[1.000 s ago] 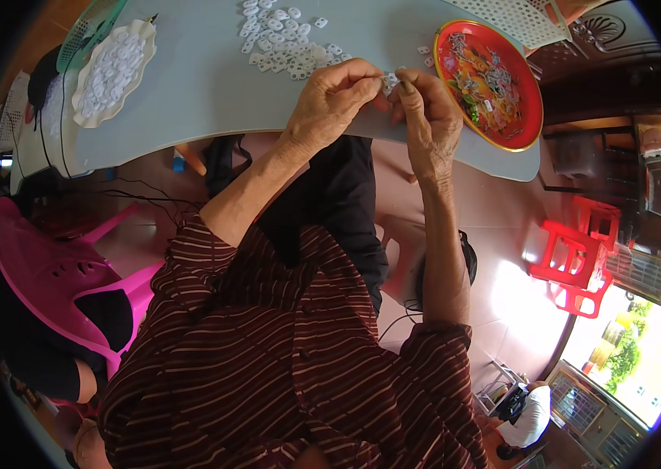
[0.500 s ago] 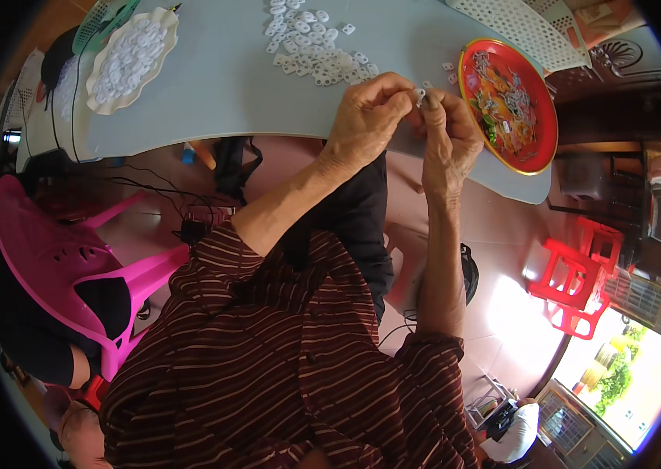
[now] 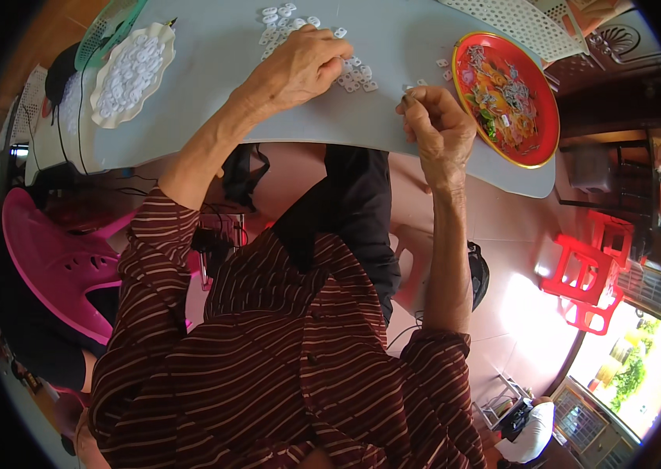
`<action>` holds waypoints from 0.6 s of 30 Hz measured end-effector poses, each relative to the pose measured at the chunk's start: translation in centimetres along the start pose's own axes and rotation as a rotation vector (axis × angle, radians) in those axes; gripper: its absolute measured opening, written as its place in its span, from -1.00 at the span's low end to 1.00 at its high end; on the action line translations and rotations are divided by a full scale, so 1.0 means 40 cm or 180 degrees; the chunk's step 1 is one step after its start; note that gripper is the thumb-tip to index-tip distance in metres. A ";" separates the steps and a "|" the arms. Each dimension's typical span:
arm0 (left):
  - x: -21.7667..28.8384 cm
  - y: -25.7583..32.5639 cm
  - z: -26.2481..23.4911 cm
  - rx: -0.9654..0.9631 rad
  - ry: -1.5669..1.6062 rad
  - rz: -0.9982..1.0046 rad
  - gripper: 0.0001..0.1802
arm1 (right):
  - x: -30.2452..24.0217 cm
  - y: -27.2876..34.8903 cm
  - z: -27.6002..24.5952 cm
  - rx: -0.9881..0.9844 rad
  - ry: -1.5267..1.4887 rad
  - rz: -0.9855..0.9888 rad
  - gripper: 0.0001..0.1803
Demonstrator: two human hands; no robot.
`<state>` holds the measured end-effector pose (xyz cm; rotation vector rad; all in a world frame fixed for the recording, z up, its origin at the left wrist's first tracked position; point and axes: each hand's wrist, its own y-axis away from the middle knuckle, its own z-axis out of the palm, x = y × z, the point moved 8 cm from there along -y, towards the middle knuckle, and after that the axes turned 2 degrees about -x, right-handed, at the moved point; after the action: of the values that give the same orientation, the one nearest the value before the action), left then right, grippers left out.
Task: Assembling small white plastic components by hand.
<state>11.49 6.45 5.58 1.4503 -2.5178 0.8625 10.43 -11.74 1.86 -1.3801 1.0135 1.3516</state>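
Small white plastic pieces with dark holes point(image 3: 357, 81) lie in a loose pile on the grey table point(image 3: 213, 94). Over this pile is my left hand point(image 3: 295, 70), its fingers bent and drawn together and its back hiding part of the pile. What its fingertips hold, if anything, is hidden. My right hand point(image 3: 441, 133) is at the table's near edge, left of a red round tray point(image 3: 546, 117). Its thumb and forefinger are pinched, with the other fingers curled. Something small and pale shows at its fingertips, too small to name. Many small greyish bits point(image 3: 514, 90) lie in the gold-rimmed, flower-patterned tray.
A cream scalloped dish point(image 3: 102, 117) of white pieces stands at the left beside a green mesh basket point(image 3: 107, 33). A white perforated basket point(image 3: 514, 27) is at the far right. A pink plastic chair point(image 3: 57, 266) stands left; red stools point(image 3: 581, 270) stand right.
My hands were together over a small white piece. My left hand has moved left and away to the pile, while my right hand has stayed near the tray.
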 end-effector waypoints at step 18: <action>0.000 -0.039 -0.006 -0.0177 0.0415 0.0082 -0.82 | -0.023 0.005 0.011 0.0008 0.0508 -0.0298 -0.90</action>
<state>12.71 5.98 6.45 1.3034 -2.4496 0.8544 10.07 -11.40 2.76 -1.5337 1.0406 1.1859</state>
